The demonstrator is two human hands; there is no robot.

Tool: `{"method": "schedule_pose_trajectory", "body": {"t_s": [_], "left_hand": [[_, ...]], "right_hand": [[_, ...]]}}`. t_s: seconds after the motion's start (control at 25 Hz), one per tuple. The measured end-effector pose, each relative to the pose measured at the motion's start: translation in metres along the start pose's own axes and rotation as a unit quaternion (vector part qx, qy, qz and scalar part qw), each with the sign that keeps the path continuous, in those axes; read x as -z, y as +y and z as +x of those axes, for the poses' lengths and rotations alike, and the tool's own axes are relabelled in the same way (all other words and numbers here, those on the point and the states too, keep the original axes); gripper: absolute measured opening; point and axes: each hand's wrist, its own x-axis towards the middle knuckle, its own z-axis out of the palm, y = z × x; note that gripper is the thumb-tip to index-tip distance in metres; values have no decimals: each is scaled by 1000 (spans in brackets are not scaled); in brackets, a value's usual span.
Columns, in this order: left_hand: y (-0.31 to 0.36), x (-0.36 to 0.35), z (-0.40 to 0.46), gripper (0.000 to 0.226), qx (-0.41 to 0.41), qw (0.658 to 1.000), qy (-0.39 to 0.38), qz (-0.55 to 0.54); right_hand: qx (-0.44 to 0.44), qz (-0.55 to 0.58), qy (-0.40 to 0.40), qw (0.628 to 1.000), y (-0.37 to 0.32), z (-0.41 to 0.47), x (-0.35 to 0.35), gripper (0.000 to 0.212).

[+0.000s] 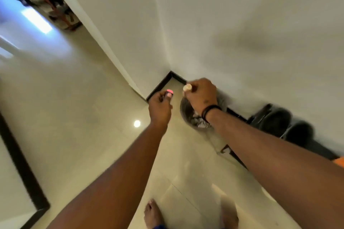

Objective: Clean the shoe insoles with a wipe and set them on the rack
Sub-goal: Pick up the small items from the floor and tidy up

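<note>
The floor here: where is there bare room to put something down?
Bare tiles spread left of the left hand, out to the dark door frame. It is crowded along the right wall: a bin under the right hand, then dark shoes.

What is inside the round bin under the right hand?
The bin holds crumpled pale scraps, perhaps paper or wipes. The right hand and wrist cover much of the opening, so the rest is hidden.

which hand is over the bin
The right hand, the one with the black wristband, is above the bin; the left hand is beside it.
</note>
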Motion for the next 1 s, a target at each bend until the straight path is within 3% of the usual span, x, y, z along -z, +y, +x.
{"method": "schedule_pose_trajectory", "body": {"t_s": [0.24,0.44,0.6,0.76,1.0], "left_hand": [[240,-34,-165,15,-10,994,-107,18],[330,-116,-243,14,-11,982,-186,-30],[343,-199,-298,14,-9,948,-315,-50],[323,-281,-377,21,-20,908,-419,0],[260,-366,-543,18,-33,813,-570,112]], "right_hand": [[-2,17,63,998,-102,-41,289,18],[-22,58,159,985,-106,-68,424,21],[-93,33,275,956,-56,-125,499,14],[-199,5,353,914,10,-210,550,13],[-334,30,499,799,98,-353,616,17]]}}
